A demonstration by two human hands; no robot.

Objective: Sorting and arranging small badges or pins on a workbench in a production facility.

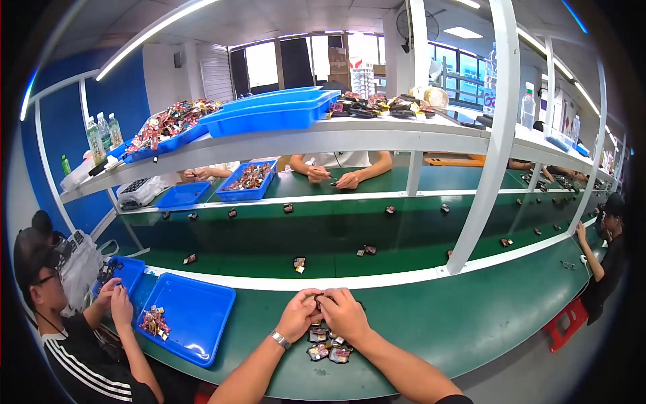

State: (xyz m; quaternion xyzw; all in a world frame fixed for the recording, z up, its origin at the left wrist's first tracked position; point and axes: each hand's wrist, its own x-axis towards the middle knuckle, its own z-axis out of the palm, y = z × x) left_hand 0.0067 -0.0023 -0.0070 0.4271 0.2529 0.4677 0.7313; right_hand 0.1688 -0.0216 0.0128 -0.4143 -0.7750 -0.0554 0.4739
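Note:
Over the green bench (417,323), my left hand (300,315) and my right hand (344,314) meet with their fingers pinched together. Between the fingertips is a small black piece (317,301), mostly covered by them; its exact kind is too small to tell. Right below my hands lies a cluster of small black-rimmed pieces (330,351) with red and white parts. Some of the cluster is hidden under my hands. A metal-banded watch (280,339) is on my left wrist.
To my left stands a blue tray (219,313) with small red pieces (155,322); a person (81,343) works beside it. Ahead, a white rail (256,283) borders a green belt carrying scattered small pieces (299,264). A white post (481,155) and loaded shelf (282,140) rise beyond.

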